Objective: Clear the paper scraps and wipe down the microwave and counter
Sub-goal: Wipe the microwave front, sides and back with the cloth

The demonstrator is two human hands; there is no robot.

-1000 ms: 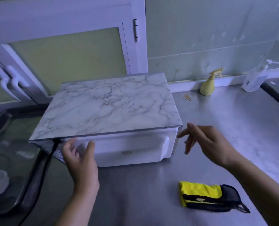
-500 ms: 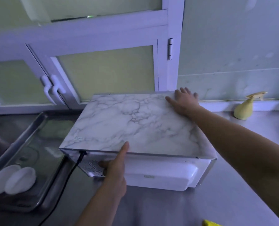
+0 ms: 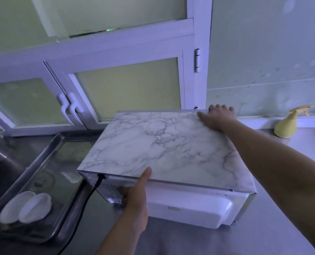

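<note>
**Both hands now on the microwave, cloth left behind**

Steel counter [image 3: 263,236] runs under everything, with frosted cabinet doors [image 3: 129,89] at 12 o'clock. The microwave [image 3: 171,144] sits at the centre of your view, its marble-patterned top up and its vented back panel turned toward you.

A second ago your right hand hung open in the air off the near right corner, and your left was only just reaching the back panel. Now your right hand [image 3: 217,118] lies across the far corner at 1 o'clock, fingers bent over the back edge. Your left hand [image 3: 134,199] clamps the near edge at 7 o'clock, thumb flat on top and fingers against the panel beside the vent. Each hand holds the microwave and nothing else.

That looks like a grip for turning or shifting the unit, probably to reach the counter beneath or the other faces. Wiping has not begun. The yellow cloth that lay at 5 o'clock has dropped out of view, and no paper scraps show from here.

Mind the power cord [image 3: 86,203], which trails from the back toward 7 o'clock; it could snag if the unit swings. The spray bottle [image 3: 286,126] stands well apart at 3 o'clock, and the sink tray [image 3: 42,157] lies at 8 o'clock.
</note>
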